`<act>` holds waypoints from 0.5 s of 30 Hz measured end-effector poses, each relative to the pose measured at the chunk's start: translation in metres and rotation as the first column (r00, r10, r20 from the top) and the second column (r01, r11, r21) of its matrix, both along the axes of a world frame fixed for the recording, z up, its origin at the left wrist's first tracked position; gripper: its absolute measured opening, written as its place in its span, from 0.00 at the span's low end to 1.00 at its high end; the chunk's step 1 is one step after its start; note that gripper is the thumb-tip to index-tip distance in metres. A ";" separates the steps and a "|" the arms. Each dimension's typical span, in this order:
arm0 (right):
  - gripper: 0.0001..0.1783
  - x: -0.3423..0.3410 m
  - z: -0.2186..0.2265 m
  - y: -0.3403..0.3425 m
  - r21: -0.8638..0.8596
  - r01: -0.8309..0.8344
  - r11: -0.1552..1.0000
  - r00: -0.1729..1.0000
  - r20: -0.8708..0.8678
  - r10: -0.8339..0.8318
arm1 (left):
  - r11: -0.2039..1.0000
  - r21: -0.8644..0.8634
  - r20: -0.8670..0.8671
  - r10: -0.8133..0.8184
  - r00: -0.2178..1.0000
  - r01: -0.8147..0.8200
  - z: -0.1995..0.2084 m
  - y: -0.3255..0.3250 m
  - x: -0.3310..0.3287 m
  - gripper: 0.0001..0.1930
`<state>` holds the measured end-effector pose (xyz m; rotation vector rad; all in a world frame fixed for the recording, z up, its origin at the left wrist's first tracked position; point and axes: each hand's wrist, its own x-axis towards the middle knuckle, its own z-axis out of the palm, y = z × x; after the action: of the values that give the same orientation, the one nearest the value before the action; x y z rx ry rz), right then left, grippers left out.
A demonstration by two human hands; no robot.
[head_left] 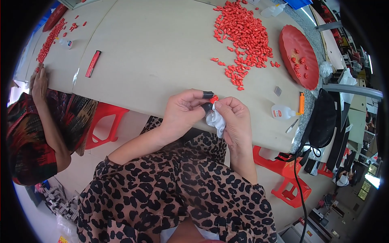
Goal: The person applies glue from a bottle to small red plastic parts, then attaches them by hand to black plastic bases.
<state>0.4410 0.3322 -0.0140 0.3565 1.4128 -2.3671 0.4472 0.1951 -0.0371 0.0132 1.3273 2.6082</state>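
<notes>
Just over the near edge of the table, my left hand [178, 111] pinches a small glossy red piece [214, 98] between thumb and index finger, both tips wrapped in black covers. Against that piece my right hand [236, 118] presses a crumpled white cloth [217, 120], its thumb and fingers closed on it. Much of the piece is hidden by fingers and cloth. A large heap of similar small red pieces [245, 36] spreads over the table beyond my hands, thinning out toward me.
Right of the heap sits a scalloped red tray [288, 36] holding a few red pieces. Nearer are a clear bottle [283, 111], an orange-handled cutter [301, 103] and a thin blade tool [291, 126]. A red cutter [93, 64] lies left, toward a co-worker's hand [39, 83] and red stool [106, 121].
</notes>
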 end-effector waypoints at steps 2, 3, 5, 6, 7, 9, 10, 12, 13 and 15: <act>0.03 -0.001 0.000 0.001 0.013 0.008 1.000 1.000 0.018 -0.008 | 1.000 0.010 0.005 0.011 1.000 -0.011 -0.001 0.000 0.000 0.13; 0.03 -0.002 0.000 0.001 0.013 0.008 1.000 1.000 0.019 -0.008 | 1.000 0.006 -0.001 0.009 1.000 -0.009 -0.001 0.000 0.000 0.13; 0.03 -0.003 0.000 0.002 0.020 -0.009 1.000 1.000 0.026 0.009 | 1.000 0.004 -0.007 0.006 1.000 -0.006 -0.001 0.000 0.000 0.13; 0.03 -0.004 0.001 0.003 0.021 -0.008 1.000 1.000 0.027 0.008 | 1.000 0.008 -0.031 0.010 0.999 -0.010 0.000 0.001 0.000 0.13; 0.03 -0.006 0.002 0.006 0.026 -0.045 0.999 0.998 0.035 0.044 | 1.000 0.013 -0.055 0.014 0.998 -0.013 0.001 0.001 0.000 0.13; 0.03 -0.009 0.002 0.008 0.028 -0.082 0.996 0.996 0.045 0.081 | 1.000 0.002 -0.063 0.014 0.998 -0.014 -0.001 0.001 0.001 0.13; 0.03 -0.011 0.003 0.008 0.036 -0.110 0.993 0.992 0.063 0.107 | 1.000 -0.009 -0.072 0.014 0.997 -0.014 -0.001 0.000 0.001 0.13; 0.03 -0.012 0.003 0.008 0.046 -0.136 0.990 0.988 0.081 0.132 | 1.000 -0.014 -0.057 0.015 0.998 -0.015 -0.003 0.000 0.001 0.13; 0.03 -0.011 0.003 0.007 0.044 -0.131 0.990 0.989 0.074 0.127 | 1.000 -0.020 -0.043 0.017 0.999 -0.018 -0.003 0.000 0.001 0.13; 0.03 -0.010 0.002 0.005 0.042 -0.126 0.991 0.990 0.065 0.123 | 1.000 -0.015 -0.015 0.003 1.000 -0.004 -0.002 -0.002 0.001 0.13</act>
<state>0.4310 0.3374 -0.0118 0.3408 1.4197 -2.2079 0.4479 0.1936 -0.0389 0.0284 1.3538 2.6057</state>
